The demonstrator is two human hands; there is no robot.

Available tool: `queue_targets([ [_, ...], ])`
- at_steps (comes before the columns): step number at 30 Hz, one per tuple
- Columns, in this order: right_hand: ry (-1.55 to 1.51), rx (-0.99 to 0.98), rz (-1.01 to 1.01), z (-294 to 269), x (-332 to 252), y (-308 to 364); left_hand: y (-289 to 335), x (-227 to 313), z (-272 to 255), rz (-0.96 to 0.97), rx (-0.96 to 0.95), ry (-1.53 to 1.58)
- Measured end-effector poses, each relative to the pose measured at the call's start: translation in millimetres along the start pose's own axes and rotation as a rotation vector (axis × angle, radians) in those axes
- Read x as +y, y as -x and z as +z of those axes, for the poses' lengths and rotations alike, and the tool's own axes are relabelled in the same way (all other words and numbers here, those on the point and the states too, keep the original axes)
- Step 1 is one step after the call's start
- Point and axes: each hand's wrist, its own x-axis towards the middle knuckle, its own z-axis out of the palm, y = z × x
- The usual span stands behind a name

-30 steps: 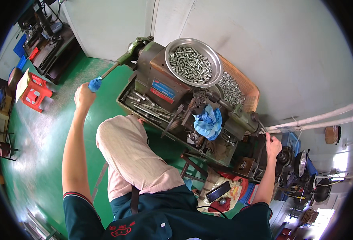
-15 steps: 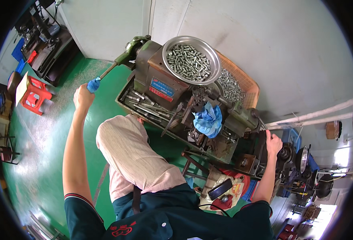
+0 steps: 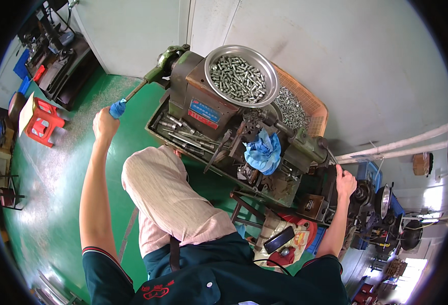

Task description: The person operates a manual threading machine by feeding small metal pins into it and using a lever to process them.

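Observation:
My left hand [image 3: 105, 125] is closed around the blue-wrapped end of a lever [image 3: 135, 91], which runs up to the green left end of a small bench lathe [image 3: 184, 91]. At the machine's other end, my right hand [image 3: 345, 182] grips a thin handle [image 3: 330, 152] on the green tailstock [image 3: 308, 144]. Between them, a crumpled blue cloth [image 3: 263, 153] lies over the front of the tool slide, hiding part of it. A steel bowl [image 3: 275, 84] full of short metal pins [image 3: 236, 76] rests on top of the headstock.
Behind the lathe is an orange basket [image 3: 319, 118] of metal parts. Rods and tools [image 3: 183, 134] lie in the lathe's tray. Near my right side are a phone [image 3: 279, 240] and a wooden stool leg [image 3: 239, 208]. A red stool [image 3: 46, 122] stands on the left floor.

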Motion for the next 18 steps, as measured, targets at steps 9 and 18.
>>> queue_targets([
  [9, -0.034, 0.274, -0.073, 12, -1, -20, -2, -2, 1, 0.018, 0.004, 0.010],
  [18, -0.558, 0.108, -0.391, -8, -206, -74, 0, 3, -1, -0.016, -0.023, 0.000],
])
